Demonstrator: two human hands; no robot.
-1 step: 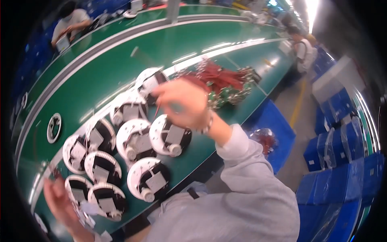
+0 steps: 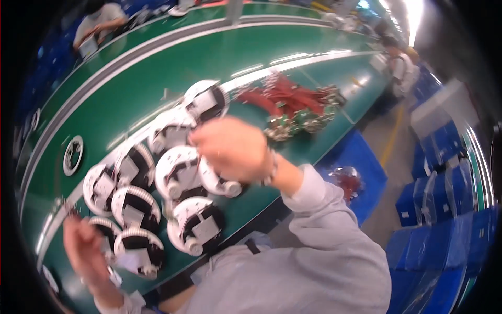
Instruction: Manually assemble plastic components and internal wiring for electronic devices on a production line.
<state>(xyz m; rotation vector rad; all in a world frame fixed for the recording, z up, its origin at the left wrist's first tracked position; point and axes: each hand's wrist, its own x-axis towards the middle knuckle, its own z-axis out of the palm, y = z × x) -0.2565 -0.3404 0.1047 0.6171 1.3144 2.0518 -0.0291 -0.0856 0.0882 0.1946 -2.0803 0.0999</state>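
My right hand (image 2: 232,149) is over a round white lamp-like assembly (image 2: 212,180), mostly covering it. Its fingers are drawn together in a pinch; whatever they hold is hidden and blurred. A beaded bracelet circles that wrist. My left hand (image 2: 86,251) is at the lower left, smeared by motion, next to the nearest assemblies, such as one (image 2: 138,254) with a pale piece on it. Several more such discs lie on the green bench, each with a black section and a grey box. Another disc (image 2: 206,99) lies beyond my right hand.
A pile of red wire bundles with green circuit boards (image 2: 300,104) lies at the right on the bench (image 2: 251,193). A white ring (image 2: 73,155) is at the left. Blue boxes (image 2: 434,193) stand at the right. One person (image 2: 99,23) sits across; another (image 2: 402,68) stands farther off.
My right hand has moved down over the disc beneath it, covering more of it. My left hand has shifted slightly. The whole view has shifted a little.
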